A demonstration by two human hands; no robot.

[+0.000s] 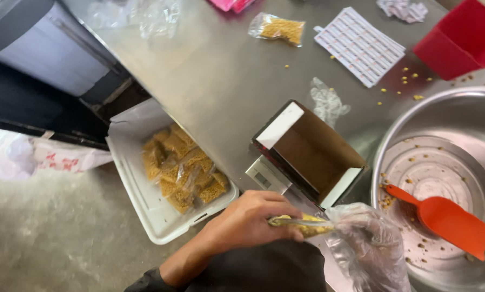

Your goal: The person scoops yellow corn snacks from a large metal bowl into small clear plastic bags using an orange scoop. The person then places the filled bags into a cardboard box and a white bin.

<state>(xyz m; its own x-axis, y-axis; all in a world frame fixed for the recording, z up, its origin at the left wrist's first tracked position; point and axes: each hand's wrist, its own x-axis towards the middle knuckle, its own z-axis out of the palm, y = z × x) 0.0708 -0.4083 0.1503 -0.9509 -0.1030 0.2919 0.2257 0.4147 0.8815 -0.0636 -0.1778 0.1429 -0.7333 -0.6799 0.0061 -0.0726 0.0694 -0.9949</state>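
Hands both closed on small filled bag [302,224] of yellow snack, low centre, just in front of scale [266,174] with cardboard box tray [312,151]. Left hand [253,219] bare, pinching bag's left end; right hand [369,243] in clear plastic glove, gripping right end. Judged step: closing the bag mouth. Best done with the top edge pulled flat and taut between both pinches, contents kept low, no crumbs caught in the seam. White tub [139,194] of finished bags down left, beside counter [221,70]. Steel bowl [469,113] with orange scoop [447,219] right, nearly empty. Loose bag [279,27], label sheet [360,46], red bin [461,40] further back.
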